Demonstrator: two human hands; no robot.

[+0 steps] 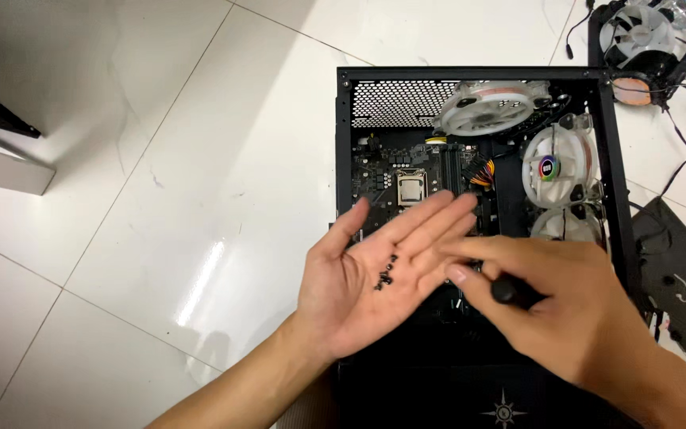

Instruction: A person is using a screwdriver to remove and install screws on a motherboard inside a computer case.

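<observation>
My left hand (pixel 367 278) is held palm up over a black computer case (pixel 344 127), fingers spread, with several small black screws (pixel 385 275) lying on the palm. My right hand (pixel 557 306) grips the black handle of a screwdriver (pixel 510 291), and its index finger and thumb reach toward the fingers of my left hand. Inside the case I see a black motherboard (pixel 391 171) with a silver processor socket (pixel 411 189). The screwdriver's shaft is hidden by my hands.
The case lies on its side on a white tiled floor (pixel 160 199). White fans (pixel 487 107) (pixel 553 167) sit inside it at the top and right. Another fan with a cooler and cables (pixel 637 40) lies at upper right, a black bag (pixel 676 278) at right.
</observation>
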